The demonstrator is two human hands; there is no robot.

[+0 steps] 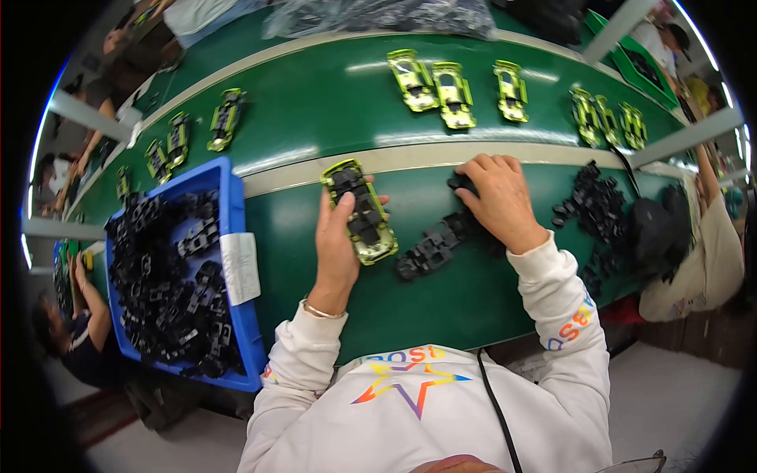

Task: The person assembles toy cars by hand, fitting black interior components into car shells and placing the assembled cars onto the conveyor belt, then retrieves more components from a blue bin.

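Note:
My left hand (337, 236) is closed around a lime-green toy car body (377, 251), its black inner side (364, 206) turned up and the thumb lying across it. To the right, my right hand (498, 193) has its fingers curled and pinched on a small black plastic part (463, 183), mostly hidden under the fingertips. Between the hands, a black toy car chassis (430, 251) lies on the green bench top. More dark parts sit under the right wrist, partly covered by it.
A blue bin (251, 347) of black chassis parts stands at left, with a paper sheet (240, 268) on its side. Small black parts (593, 206) are heaped at right. Green car bodies (453, 94) lie along the far green strip. Other people work at both sides.

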